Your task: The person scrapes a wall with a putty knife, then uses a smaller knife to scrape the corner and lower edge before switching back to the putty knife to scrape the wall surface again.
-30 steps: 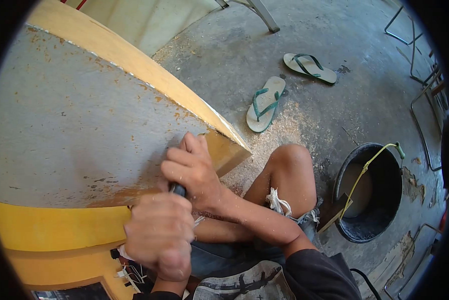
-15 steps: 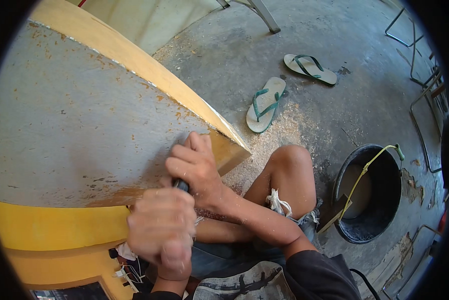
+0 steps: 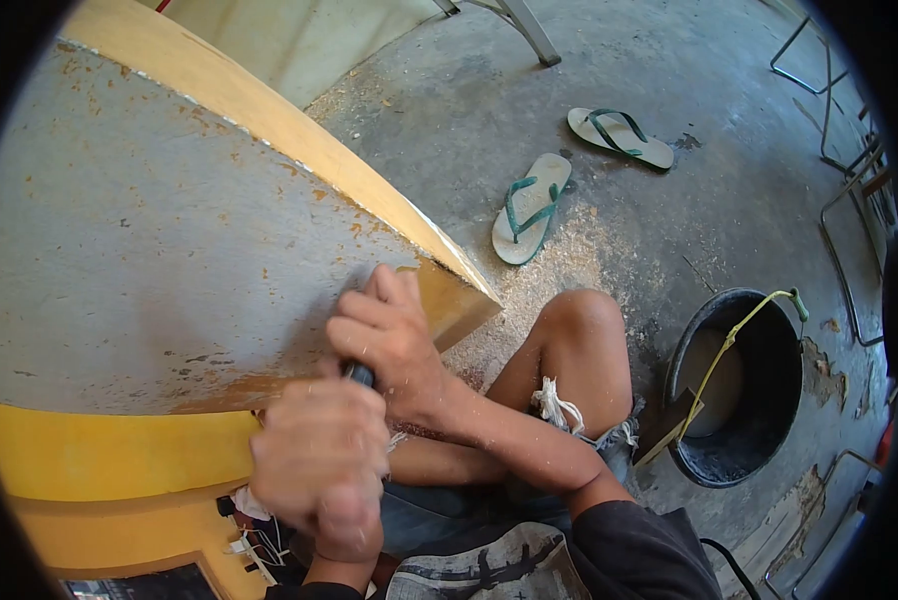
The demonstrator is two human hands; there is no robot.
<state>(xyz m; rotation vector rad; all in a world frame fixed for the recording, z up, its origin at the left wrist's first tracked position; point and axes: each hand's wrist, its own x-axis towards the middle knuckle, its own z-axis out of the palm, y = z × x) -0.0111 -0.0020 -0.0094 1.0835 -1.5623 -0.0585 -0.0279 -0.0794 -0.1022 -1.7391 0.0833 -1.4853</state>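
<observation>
My right hand [image 3: 384, 340] is closed, knuckles up, against the lower right part of a worn grey painted panel [image 3: 169, 240], near its bare brown corner. My left hand [image 3: 319, 450], blurred by motion, is closed just below it. A short black handle [image 3: 360, 374] shows between the two hands and runs into both fists. The working end of this tool is hidden under my right hand, so its kind cannot be made out. Orange-brown patches show through the panel's paint near my hands.
Pale dust [image 3: 574, 255] lies on the concrete floor beside my bent knee [image 3: 584, 340]. Two flip-flops [image 3: 532, 210] are beyond it. A black bucket [image 3: 769, 400] stands to the right, with metal chair legs [image 3: 849, 270] farther off. A yellow wall [image 3: 129, 450] is at lower left.
Both hands and the black handle have shifted very slightly left. The panel, bucket and flip-flops stay where they were.
</observation>
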